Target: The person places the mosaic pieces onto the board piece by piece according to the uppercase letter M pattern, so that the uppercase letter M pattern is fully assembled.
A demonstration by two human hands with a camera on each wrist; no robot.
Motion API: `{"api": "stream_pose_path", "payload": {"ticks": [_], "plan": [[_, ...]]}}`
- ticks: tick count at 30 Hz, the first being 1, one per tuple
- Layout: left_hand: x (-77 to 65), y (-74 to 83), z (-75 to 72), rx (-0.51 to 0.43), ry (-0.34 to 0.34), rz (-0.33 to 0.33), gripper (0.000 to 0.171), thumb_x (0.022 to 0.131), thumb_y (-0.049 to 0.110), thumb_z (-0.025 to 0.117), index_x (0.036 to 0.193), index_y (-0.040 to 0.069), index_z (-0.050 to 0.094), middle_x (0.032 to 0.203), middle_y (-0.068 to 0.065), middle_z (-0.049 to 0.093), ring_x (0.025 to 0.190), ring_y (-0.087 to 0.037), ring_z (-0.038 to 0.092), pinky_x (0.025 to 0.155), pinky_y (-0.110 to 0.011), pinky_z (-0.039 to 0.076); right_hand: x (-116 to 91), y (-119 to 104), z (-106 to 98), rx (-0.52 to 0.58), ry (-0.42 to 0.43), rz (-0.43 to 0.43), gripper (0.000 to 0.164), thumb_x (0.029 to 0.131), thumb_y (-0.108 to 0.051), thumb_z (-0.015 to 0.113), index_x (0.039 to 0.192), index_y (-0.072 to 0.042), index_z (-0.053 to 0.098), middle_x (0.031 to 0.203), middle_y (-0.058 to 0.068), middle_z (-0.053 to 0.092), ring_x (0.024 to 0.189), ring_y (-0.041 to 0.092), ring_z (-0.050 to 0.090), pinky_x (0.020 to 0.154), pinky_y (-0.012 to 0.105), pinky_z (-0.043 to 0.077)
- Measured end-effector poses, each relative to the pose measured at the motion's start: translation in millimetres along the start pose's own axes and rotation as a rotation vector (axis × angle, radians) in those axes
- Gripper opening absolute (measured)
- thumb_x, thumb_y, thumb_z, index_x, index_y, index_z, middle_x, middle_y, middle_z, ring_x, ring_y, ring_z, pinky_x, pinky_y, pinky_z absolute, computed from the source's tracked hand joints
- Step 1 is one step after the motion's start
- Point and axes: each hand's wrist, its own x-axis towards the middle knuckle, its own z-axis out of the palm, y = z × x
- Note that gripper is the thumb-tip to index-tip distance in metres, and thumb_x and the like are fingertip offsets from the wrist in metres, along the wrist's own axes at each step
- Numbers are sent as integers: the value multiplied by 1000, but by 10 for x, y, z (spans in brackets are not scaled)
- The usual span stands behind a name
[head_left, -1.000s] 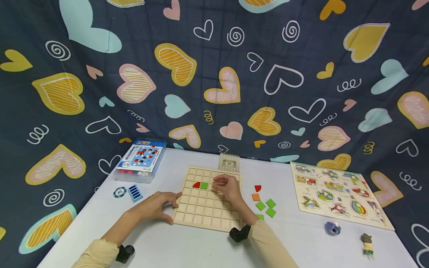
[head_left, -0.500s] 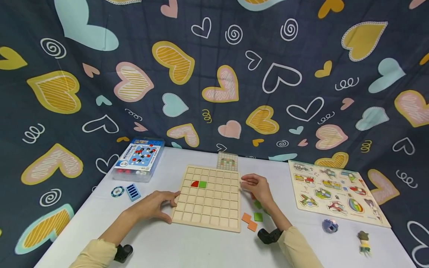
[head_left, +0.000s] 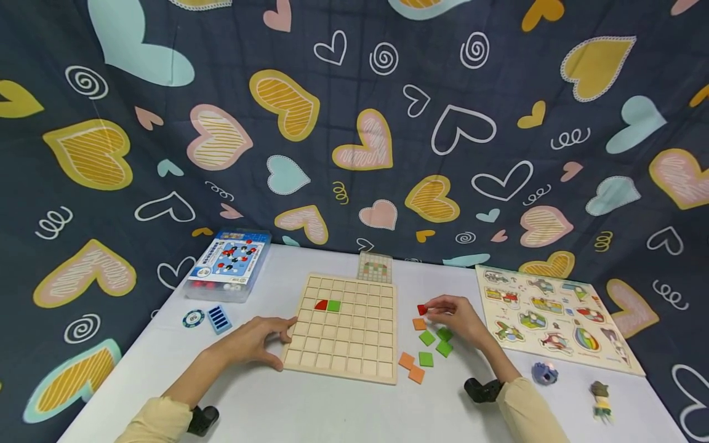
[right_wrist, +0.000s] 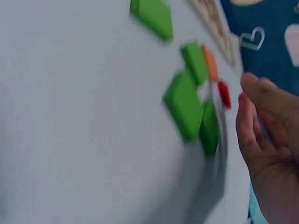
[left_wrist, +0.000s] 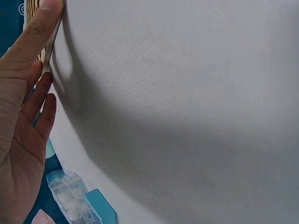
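- Right hand (head_left: 456, 316) has moved right, from beside the grid board (head_left: 341, 345) to the loose red piece (head_left: 422, 309); fingers extended, contact unclear through blur.
- Two orange tiles (head_left: 407, 360) lie near, right of the board.
- Left hand (head_left: 255, 340), thumb and fingers spread, touches the board's left edge.
- Red quarter (head_left: 322, 305) and green square (head_left: 334, 306) sit in board cells.
- Patterned card (head_left: 375, 268) lies at the far edge.

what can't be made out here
Head: fine print on blue-labelled clear plastic box, too small.
Head: beige sleeves, cut by bottom edge.
Left wrist: most of pale wooden grid board, behind left hand and past top edge.
Right wrist: sharp outlines of flat green square tiles, blurred.
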Motion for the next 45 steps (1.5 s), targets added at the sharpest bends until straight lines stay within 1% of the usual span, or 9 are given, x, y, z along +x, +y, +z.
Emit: {"api": "stream_pose_path", "payload": {"ticks": [5,9,13,17,19,24,29,37,45], "plan": [[-11,-10,16,11,17,16,31,65,36,84,83,22,63,137,-18,53,124,-39,50,102,-53,42,11,107,-93,-7,-123,-28,25,85,-1,70,109,4,66,101,18,69,81,17,62,73,18,54],[-13,-21,32,6,20,7,31,64,35,85,83,23,63,138,-17,52,125,-37,50,103,-51,42,46,155,-84,-13,-164,-40,26,82,-2,72,107,4,68,97,15,70,76,12,61,71,17,54],[-6,-27,34,-5,14,-3,32,64,34,85,83,22,62,139,-16,51,126,-35,49,104,-49,41,81,171,-60,-33,-169,-70,24,81,-3,74,104,4,69,92,14,70,72,10,59,68,17,54],[-12,-36,25,-3,15,-5,31,64,34,85,83,23,63,139,-15,51,127,-35,49,104,-50,41,102,146,-37,-35,-182,-96,22,82,-1,73,103,6,69,92,16,70,71,11,59,66,18,54],[-15,-39,22,-5,16,-5,31,65,34,85,83,23,63,139,-15,51,127,-34,49,104,-50,41,90,87,-30,-29,-187,-92,23,82,0,72,103,7,68,93,18,70,70,12,59,65,18,54],[-6,-34,25,-12,18,6,32,64,33,85,83,22,62,139,-15,51,127,-34,49,104,-49,41,74,76,-39,-17,-175,-67,24,81,0,73,103,8,68,90,18,68,70,11,56,64,16,52],[0,-32,23,-3,18,4,33,64,33,85,83,22,61,139,-16,51,127,-35,49,104,-50,41,86,149,-41,-22,-164,-76,24,81,-2,74,103,7,68,88,14,68,72,10,56,64,15,52],[2,-30,23,-8,10,0,32,65,34,85,83,22,63,139,-16,51,127,-35,48,104,-50,41,95,204,-27,-16,-173,-54,23,81,-5,74,103,2,69,86,8,67,72,9,57,65,16,52],[-7,-33,38,-18,10,-9,32,64,35,85,83,22,63,139,-16,51,127,-36,48,105,-51,40,59,223,-12,-29,-160,-70,19,84,-4,72,101,3,70,91,12,70,74,10,61,68,17,55]]}}
